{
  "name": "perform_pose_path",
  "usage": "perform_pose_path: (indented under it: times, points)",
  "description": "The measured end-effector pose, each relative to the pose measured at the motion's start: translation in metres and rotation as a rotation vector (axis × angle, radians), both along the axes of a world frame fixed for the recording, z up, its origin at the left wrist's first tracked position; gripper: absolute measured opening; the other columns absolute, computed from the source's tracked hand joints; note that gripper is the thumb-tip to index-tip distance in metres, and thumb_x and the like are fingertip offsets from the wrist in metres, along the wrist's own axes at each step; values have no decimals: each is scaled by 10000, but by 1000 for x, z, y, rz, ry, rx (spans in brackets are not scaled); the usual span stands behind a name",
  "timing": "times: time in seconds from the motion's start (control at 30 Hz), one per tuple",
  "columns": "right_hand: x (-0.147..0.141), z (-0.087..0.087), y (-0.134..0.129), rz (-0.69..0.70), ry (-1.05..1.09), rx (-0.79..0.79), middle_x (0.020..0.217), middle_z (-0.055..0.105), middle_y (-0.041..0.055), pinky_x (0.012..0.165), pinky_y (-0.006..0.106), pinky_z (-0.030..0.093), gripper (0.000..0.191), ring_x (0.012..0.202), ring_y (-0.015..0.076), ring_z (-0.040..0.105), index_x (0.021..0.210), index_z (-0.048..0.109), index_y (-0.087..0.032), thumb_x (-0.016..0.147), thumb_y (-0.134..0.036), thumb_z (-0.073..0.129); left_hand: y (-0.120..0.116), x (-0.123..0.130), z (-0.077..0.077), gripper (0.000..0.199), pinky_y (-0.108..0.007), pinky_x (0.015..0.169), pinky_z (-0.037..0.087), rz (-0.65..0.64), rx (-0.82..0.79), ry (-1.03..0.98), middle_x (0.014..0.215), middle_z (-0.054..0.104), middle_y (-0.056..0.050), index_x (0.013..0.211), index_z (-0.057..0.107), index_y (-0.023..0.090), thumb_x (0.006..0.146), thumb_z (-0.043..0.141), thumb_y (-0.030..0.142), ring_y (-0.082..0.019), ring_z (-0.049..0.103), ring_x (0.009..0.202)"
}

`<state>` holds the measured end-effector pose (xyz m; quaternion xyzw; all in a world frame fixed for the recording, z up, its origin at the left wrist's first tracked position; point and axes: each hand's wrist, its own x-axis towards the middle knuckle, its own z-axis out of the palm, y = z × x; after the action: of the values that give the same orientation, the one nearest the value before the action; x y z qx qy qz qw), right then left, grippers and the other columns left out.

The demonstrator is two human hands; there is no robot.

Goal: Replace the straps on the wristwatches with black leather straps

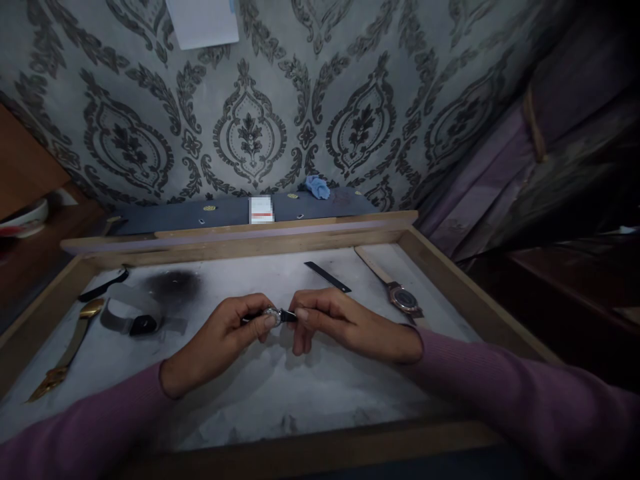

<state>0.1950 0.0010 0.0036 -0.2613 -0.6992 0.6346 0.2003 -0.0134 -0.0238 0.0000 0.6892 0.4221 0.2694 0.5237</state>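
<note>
One small, round, silver-cased wristwatch point(273, 315) with black strap point(289, 317) — over wood-rimmed white tray point(260, 407); left hand point(233, 327) pinching wristwatch, right hand point(345, 321) pinching strap. One flat black strip point(327, 277) — wristwatch's two o'clock.

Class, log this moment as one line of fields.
Left hand: holds watch by its case | Right hand: pinches its dark strap | Nearby: black strip, tan-strapped watch | Around: wooden-framed tray
</note>
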Motion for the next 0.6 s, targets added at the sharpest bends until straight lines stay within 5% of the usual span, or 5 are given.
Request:
perform_pose_path:
  times: [0.6]
  points:
    - [2, 3, 0, 37, -142, 133, 628, 601, 26, 621, 256, 464, 337, 599, 120, 570, 735, 519, -146, 959, -374, 413, -1, -2, 2, 239, -238, 584, 313, -75, 98, 125, 670, 457, 31, 800, 589, 140, 912, 474, 317, -117, 416, 636]
